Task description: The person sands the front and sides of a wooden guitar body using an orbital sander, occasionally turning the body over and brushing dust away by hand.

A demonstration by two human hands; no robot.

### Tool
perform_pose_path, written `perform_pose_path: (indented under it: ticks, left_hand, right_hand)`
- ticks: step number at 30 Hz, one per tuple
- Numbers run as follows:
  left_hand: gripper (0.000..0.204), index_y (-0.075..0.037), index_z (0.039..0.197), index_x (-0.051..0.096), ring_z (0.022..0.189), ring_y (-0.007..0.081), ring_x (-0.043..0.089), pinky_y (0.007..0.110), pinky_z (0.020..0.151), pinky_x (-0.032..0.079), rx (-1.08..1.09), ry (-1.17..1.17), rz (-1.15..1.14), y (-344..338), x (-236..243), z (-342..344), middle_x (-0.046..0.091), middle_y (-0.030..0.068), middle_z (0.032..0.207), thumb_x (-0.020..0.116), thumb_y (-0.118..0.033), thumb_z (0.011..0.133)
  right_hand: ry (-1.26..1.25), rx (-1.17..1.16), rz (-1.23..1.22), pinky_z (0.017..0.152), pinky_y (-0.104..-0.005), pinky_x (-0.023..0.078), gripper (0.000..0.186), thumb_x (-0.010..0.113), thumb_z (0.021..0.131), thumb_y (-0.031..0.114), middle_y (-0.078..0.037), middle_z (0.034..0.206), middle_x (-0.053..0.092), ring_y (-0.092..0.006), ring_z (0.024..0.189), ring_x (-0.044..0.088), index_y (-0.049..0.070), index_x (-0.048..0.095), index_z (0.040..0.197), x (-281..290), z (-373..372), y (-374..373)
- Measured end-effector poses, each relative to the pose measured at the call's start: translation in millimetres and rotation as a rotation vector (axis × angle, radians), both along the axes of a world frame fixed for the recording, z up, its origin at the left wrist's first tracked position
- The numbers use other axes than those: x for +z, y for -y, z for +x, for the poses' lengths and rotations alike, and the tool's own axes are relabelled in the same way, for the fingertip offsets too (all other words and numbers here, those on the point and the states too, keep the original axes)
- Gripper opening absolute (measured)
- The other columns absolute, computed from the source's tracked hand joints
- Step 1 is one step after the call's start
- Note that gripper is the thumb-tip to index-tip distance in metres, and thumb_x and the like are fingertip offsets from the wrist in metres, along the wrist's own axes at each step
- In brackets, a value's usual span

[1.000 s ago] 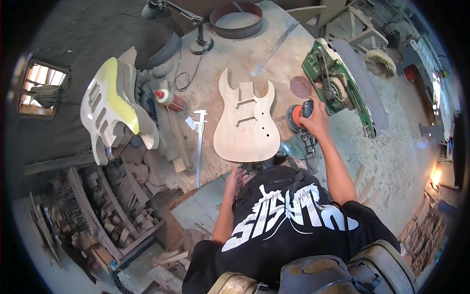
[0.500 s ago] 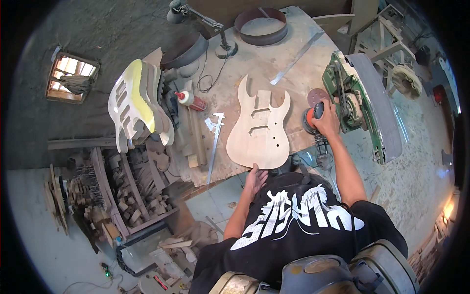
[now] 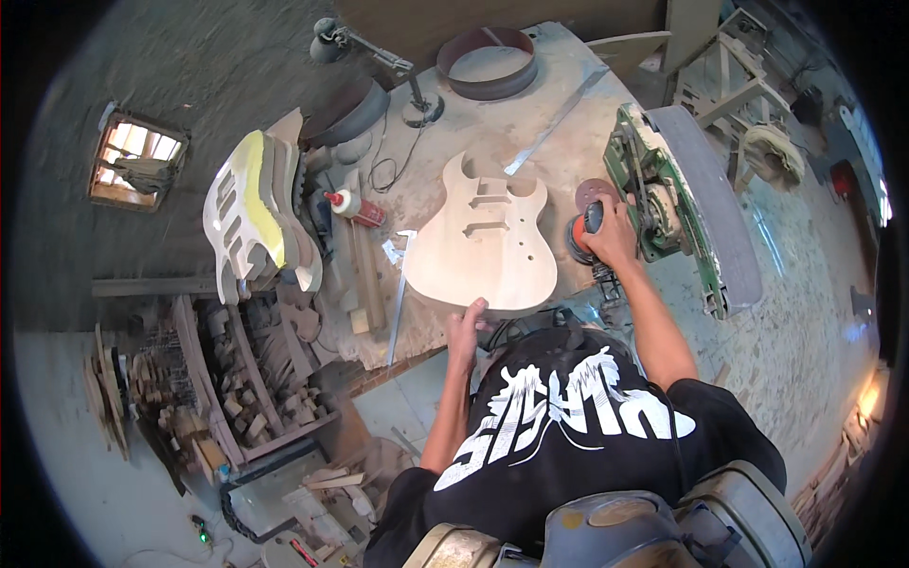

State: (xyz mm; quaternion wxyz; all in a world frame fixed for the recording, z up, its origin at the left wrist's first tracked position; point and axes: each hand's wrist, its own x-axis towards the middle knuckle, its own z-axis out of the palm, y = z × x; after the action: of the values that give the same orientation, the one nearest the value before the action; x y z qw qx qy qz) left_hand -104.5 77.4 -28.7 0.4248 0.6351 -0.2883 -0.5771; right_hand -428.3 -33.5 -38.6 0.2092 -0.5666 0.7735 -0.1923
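A pale wooden electric guitar body [image 3: 488, 257] with two pickup cutouts and small holes lies face up on the workbench, its near edge looking slightly raised. My left hand [image 3: 465, 328] grips that near edge, thumb on top and fingers underneath, mostly hidden. To the right, my right hand [image 3: 614, 234] is wrapped over the top of a black and orange random orbital sander [image 3: 576, 239], which rests on the bench. A round brown sanding disc [image 3: 594, 192] lies just beyond the sander.
A green belt sander [image 3: 653, 189] flanks the bench [image 3: 559, 123] on the right. Left of the guitar body are a caliper [image 3: 399, 303], a red and white glue bottle [image 3: 358, 208] and wood strips [image 3: 365, 270]. Stacked guitar templates [image 3: 251, 208] stand far left; a desk lamp [image 3: 423, 109] and metal ruler [image 3: 554, 123] lie behind.
The guitar body's near edge has come up and its outline looks larger. My left thumb now lies over that edge. My right hand stays on the sander; the whole view has shifted slightly.
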Motion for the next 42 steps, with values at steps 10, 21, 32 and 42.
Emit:
perform_pose_path:
  ticks: [10, 21, 32, 42]
  left_hand:
    - [0.057, 0.014, 0.104, 0.069, 0.067, 0.0212, 0.072, 0.029, 0.054, 0.054, -0.085, 0.101, -0.186, 66.2, 94.8, -50.0, 0.072, 0.0187, 0.083, 0.072, -0.043, 0.096]
    - [0.058, 0.011, 0.102, 0.067, 0.064, 0.0208, 0.071, 0.031, 0.056, 0.057, -0.13, 0.039, -0.33, 98.9, 100.0, -66.3, 0.072, 0.0186, 0.082, 0.067, -0.047, 0.1]
    - [0.055, 0.007, 0.092, 0.063, 0.065, 0.0223, 0.071, 0.031, 0.057, 0.058, -0.129, 0.001, -0.359, 107.7, 108.4, -78.4, 0.061, 0.0084, 0.074, 0.064, -0.048, 0.101]
    - [0.057, 0.01, 0.097, 0.063, 0.063, 0.0221, 0.07, 0.03, 0.056, 0.058, -0.131, -0.012, -0.368, 117.8, 106.6, -84.5, 0.064, 0.0126, 0.077, 0.066, -0.047, 0.1]
  right_hand:
    - [0.024, -0.039, -0.037, 0.093, -0.0544, 0.054, 0.076, 0.081, 0.071, 0.02, -0.022, 0.134, 0.048, -0.0482, 0.117, 0.06, 0.023, 0.046, 0.139, 5.2, 8.2, -8.3]
    - [0.07, -0.112, 0.013, 0.096, -0.0549, 0.053, 0.078, 0.085, 0.069, 0.034, -0.022, 0.139, 0.049, -0.0478, 0.119, 0.06, 0.022, 0.049, 0.137, 14.9, 11.6, -13.0]
    - [0.034, -0.088, 0.007, 0.091, -0.0572, 0.054, 0.074, 0.081, 0.072, 0.024, -0.024, 0.133, 0.048, -0.0513, 0.109, 0.063, 0.021, 0.045, 0.137, 8.3, 8.7, -15.6]
    - [0.062, -0.105, 0.018, 0.092, -0.0568, 0.053, 0.076, 0.082, 0.069, 0.02, -0.024, 0.136, 0.047, -0.0509, 0.11, 0.063, 0.02, 0.045, 0.136, 10.9, 9.1, -13.7]
